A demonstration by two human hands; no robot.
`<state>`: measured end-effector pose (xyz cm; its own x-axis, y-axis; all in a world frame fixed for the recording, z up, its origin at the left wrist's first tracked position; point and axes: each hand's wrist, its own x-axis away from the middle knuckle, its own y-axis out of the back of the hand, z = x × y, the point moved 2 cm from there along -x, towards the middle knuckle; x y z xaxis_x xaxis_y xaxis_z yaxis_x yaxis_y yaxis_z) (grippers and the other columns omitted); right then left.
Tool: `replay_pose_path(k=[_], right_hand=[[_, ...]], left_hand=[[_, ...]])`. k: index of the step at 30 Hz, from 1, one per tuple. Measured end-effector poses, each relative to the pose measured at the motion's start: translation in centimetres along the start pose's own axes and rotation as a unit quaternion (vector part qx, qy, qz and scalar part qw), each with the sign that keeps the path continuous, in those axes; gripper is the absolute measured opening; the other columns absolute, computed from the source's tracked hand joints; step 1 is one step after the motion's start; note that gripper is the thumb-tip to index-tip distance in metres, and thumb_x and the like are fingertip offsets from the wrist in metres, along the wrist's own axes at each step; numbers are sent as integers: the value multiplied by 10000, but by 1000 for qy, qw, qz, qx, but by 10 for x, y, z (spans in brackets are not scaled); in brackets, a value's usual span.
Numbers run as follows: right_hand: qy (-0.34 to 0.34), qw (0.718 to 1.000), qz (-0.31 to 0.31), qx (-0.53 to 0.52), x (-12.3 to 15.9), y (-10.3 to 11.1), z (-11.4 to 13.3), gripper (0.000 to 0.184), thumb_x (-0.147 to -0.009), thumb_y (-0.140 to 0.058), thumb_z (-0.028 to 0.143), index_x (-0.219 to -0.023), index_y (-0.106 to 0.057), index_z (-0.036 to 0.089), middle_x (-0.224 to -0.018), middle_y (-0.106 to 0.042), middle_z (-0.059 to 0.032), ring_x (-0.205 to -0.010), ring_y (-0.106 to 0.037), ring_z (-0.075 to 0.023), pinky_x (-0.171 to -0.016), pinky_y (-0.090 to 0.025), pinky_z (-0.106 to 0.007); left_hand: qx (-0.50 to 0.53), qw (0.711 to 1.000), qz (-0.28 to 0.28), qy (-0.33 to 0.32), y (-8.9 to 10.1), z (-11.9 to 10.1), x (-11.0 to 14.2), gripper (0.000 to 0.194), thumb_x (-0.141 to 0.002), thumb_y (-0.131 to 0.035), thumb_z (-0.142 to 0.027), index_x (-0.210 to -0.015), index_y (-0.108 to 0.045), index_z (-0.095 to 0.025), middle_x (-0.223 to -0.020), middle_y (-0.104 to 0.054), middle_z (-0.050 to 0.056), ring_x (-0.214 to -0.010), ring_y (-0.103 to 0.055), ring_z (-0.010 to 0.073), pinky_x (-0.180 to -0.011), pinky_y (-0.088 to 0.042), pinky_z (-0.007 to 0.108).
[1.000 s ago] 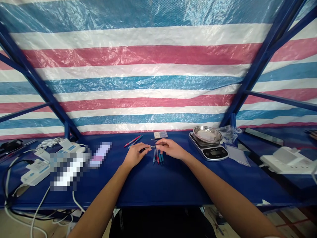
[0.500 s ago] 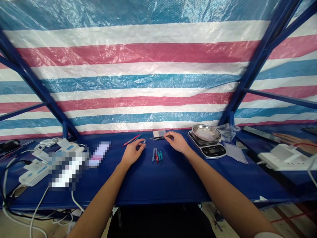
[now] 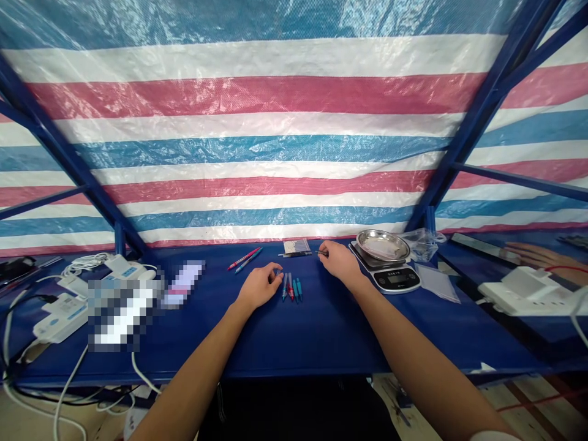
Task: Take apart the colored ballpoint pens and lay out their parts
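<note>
Over the bench hangs a striped red, white and blue woven plastic tarp [image 3: 275, 95], held up by a blue steel frame [image 3: 482, 116]. The bench wears a deep blue cover [image 3: 312, 337]. On it sits a black-and-silver digital kitchen scale [image 3: 395, 278] carrying a round stainless steel dish [image 3: 383, 244], with a crumpled clear plastic bag [image 3: 422, 245] just beside it. Off to the left lie white power adapters [image 3: 59, 318] and tangled white cables [image 3: 82, 264], next to a pixelated blur [image 3: 124, 312]. At far right, a co-worker's hand [image 3: 533, 251] rests behind a white plastic device [image 3: 519, 299].
</note>
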<state>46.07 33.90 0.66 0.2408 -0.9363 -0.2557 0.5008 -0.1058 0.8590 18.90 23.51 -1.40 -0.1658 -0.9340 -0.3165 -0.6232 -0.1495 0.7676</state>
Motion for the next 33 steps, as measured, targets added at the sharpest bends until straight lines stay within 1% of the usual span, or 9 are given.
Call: replay_pose_path(k=[3,7,12,16,23,25,28,30,33], right_hand=[[-21,999,43,19,6,-3,1,230,-947,-674,311,-1154,-697,213,-1057,-780,-137,-951,-709,-298,-768,-470,-354],[68,986,148,-29,14,-9,16,231,-920,-695,317,-1132,-700,225,-864,-779,-71,-877,-708,-280,-737,-455,-336],[153,950,242,-128,25,-7,36,262,-940,-707,408,-1138,-686,237,-736,-766,0,-688,-700,-222,-681,-453,-314],[144,939,260,-175,27,-8,39,360,-996,-626,543,-1148,-678,220,-701,-762,-1,-665,-709,-216,-648,-455,-305],[148,941,245,-181,23,-12,32,365,-984,-643,523,-1166,-717,216,-747,-775,-17,-676,-703,-216,-657,-459,-307],[146,939,251,-185,23,-12,31,373,-980,-642,518,-1181,-716,213,-730,-766,-13,-668,-695,-213,-651,-459,-305],[138,936,258,-196,23,-11,31,379,-969,-647,520,-1167,-721,206,-725,-762,-15,-640,-678,-203,-626,-456,-298],[134,934,261,-202,23,-10,32,371,-963,-650,520,-1144,-724,204,-729,-764,-19,-616,-669,-196,-613,-458,-295],[129,934,264,-202,24,-10,33,366,-974,-631,523,-1126,-722,203,-735,-764,-22,-595,-664,-188,-602,-464,-292]], left_hand=[[6,1000,12,-3,-2,-4,0,305,-1035,-587,-423,-1212,-734,-224,-687,-709,-8,-655,-691,204,-610,-449,288],[19,1000,2,-7,2,-5,3,375,-1055,-554,-496,-1242,-738,-227,-717,-722,1,-661,-688,203,-620,-459,290],[19,999,-46,-4,18,3,6,384,-1074,-520,-483,-1232,-747,-216,-729,-722,16,-648,-679,205,-621,-485,299],[-9,993,-113,10,41,2,24,327,-1058,-562,-439,-1213,-742,-215,-941,-780,68,-799,-726,227,-720,-554,329],[-135,964,-192,124,119,14,130,438,-1000,-574,-569,-1235,-733,-235,-1290,-720,96,-1180,-693,309,-1019,-563,428],[-197,928,-214,234,152,31,171,496,-990,-515,-619,-1145,-757,-214,-1198,-748,112,-1104,-715,345,-995,-573,475],[-330,842,-210,371,190,62,230,678,-980,-419,-683,-1334,-693,-173,-1344,-663,203,-1212,-640,480,-976,-552,616],[-364,805,-164,439,199,86,260,781,-905,-492,-754,-1436,-628,-198,-1496,-548,232,-1272,-571,568,-942,-535,695],[-332,811,-124,466,198,123,283,847,-880,-495,-779,-1468,-578,-175,-1518,-495,277,-1380,-489,571,-992,-496,737]])
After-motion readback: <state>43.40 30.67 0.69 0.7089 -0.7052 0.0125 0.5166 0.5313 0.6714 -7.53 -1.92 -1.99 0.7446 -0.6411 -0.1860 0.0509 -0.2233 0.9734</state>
